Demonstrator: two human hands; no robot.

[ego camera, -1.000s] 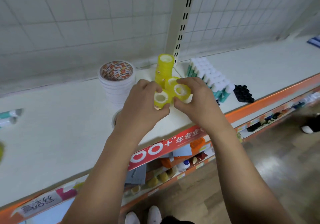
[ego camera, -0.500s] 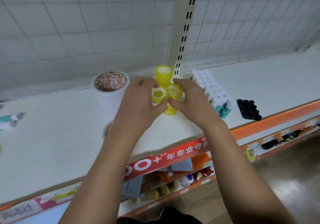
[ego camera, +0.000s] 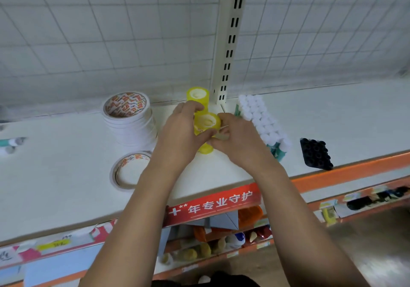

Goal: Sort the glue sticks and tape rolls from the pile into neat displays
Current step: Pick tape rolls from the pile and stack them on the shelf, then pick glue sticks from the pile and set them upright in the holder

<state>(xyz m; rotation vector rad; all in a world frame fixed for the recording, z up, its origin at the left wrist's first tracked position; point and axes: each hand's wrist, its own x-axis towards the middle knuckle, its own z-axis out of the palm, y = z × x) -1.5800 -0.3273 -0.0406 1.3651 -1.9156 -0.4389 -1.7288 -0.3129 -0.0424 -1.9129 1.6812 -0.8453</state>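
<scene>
White store shelf (ego camera: 66, 175) with a wire-grid back panel (ego camera: 111, 42) and an orange front edge, seen from the head camera looking down. Both hands meet right in the middle: the left hand (ego camera: 179, 135) and right hand (ego camera: 235, 140) are both clamped around a column of small yellow tape rolls (ego camera: 207, 122), fingers wrapped on each side, with the bottom roll of the column sitting on the shelf just under the thumbs. Another yellow stack (ego camera: 198, 95) stands right behind it, close to the slotted upright post (ego camera: 228, 53). Off to the left there's a tall stack of white tape rolls (ego camera: 128, 118) with a red-and-orange printed core, and a single flat tape roll (ego camera: 128, 171) lying in front of that, partly under the left forearm. To the right of the hands, a tidy block of glue sticks (ego camera: 261, 120) with white caps stands upright, teal bodies showing at the near end. Further right is a black cluster of small capped things (ego camera: 316, 153), can't tell what exactly. A couple of loose glue sticks (ego camera: 11, 142) lie at the far left edge, blurry.
</scene>
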